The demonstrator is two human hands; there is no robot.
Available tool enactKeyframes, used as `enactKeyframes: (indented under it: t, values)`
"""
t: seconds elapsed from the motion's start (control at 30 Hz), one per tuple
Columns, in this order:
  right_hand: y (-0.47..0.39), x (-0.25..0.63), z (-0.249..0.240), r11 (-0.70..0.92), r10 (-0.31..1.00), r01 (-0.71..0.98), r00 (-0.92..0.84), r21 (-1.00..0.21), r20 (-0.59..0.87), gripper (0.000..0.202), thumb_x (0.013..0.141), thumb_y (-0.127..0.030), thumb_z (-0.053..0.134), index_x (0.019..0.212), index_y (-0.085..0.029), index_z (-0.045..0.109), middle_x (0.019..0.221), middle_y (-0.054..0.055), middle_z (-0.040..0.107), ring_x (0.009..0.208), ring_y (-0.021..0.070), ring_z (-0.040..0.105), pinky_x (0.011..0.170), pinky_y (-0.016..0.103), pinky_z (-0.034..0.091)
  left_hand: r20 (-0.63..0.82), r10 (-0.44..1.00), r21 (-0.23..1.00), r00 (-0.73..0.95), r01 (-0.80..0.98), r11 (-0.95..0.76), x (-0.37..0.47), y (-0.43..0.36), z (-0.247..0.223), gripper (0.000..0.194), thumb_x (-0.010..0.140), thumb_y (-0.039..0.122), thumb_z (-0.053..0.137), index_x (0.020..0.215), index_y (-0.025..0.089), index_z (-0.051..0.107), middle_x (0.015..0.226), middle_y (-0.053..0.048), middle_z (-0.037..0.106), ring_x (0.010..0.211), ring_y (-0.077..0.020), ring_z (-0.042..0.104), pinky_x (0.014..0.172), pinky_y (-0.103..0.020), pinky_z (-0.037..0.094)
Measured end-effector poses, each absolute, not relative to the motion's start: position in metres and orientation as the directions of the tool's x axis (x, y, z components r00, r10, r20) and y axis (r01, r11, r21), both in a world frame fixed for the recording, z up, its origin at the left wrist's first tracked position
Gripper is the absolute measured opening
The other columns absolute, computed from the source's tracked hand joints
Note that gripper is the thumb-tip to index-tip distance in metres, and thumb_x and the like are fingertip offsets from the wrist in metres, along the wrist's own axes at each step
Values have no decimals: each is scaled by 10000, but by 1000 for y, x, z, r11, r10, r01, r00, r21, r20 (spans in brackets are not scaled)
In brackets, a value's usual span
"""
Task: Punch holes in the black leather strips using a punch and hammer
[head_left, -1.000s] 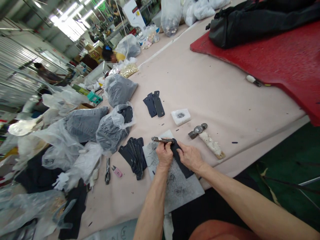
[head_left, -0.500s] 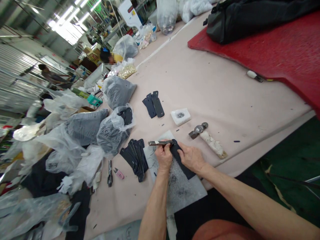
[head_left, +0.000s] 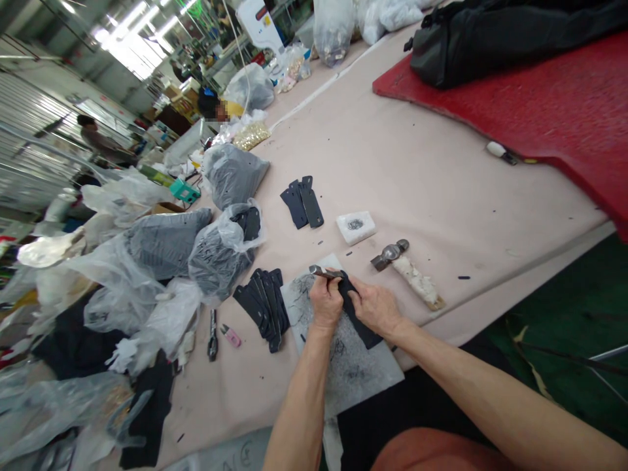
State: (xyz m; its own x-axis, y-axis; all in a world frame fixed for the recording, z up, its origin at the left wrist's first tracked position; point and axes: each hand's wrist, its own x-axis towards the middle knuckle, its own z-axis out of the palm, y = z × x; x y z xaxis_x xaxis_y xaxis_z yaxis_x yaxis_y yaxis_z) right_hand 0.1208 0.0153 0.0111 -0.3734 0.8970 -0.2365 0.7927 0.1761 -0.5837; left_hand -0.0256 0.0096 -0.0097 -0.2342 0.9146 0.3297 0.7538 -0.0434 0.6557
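My left hand (head_left: 326,302) is closed round a metal punch (head_left: 321,271), whose tip touches the top end of a dark strip (head_left: 360,320). Fingers of my right hand (head_left: 375,306) pinch that strip from its right side. Under both lies a pale, black-smudged board (head_left: 356,376). A fanned pile of dark pieces (head_left: 265,307) rests at the board's left edge, and a few more dark pieces (head_left: 303,201) lie farther up. The hammer (head_left: 409,271) with a wrapped handle lies right of my hands, near a white block (head_left: 356,226).
Pink snips (head_left: 230,335) and a dark metal tool (head_left: 212,335) lie at left. Plastic bags (head_left: 220,252) crowd the table's left side. A red mat (head_left: 530,98) carries a black bag (head_left: 490,46) at upper right. Two people (head_left: 101,140) are in the background.
The punch in my left hand has swung its free end right and up, and now slants. My left hand has shifted slightly right. The view has moved a little.
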Motion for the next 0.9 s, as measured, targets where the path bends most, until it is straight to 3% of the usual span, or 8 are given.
enactKeyframes:
  t: [0.33,0.53,0.77,0.9]
  values:
    - [10,120,8,179,915,820,-341,-543,-214,434,982,-370,378,1390,-318,515,948,71,758,812,244,715,699,309,467,259,939,677,-226,736,-9,-28,13,-8,126,880,194,514,915,209,635,909,-57,742,856,-191,694,809,-307,532]
    - [9,118,10,173,921,842,-322,-510,-219,441,977,-363,387,1392,-296,519,935,84,756,805,240,712,704,307,460,290,928,671,-236,741,-21,-28,13,-13,119,879,205,516,881,213,635,893,-63,737,826,-195,687,790,-308,527]
    - [5,118,6,162,922,819,-324,-550,-211,413,986,-364,372,1363,-300,529,1000,71,750,845,233,700,732,313,450,270,936,645,-226,764,-2,-29,13,-12,123,885,212,509,887,210,632,882,-57,727,839,-194,679,800,-303,521]
    - [8,131,15,226,895,780,-403,-584,-193,362,968,-329,421,1274,-241,591,1034,70,727,907,217,674,770,293,439,267,941,627,-205,779,-8,-28,14,-7,116,885,211,512,869,206,627,847,-49,711,803,-186,664,779,-293,510]
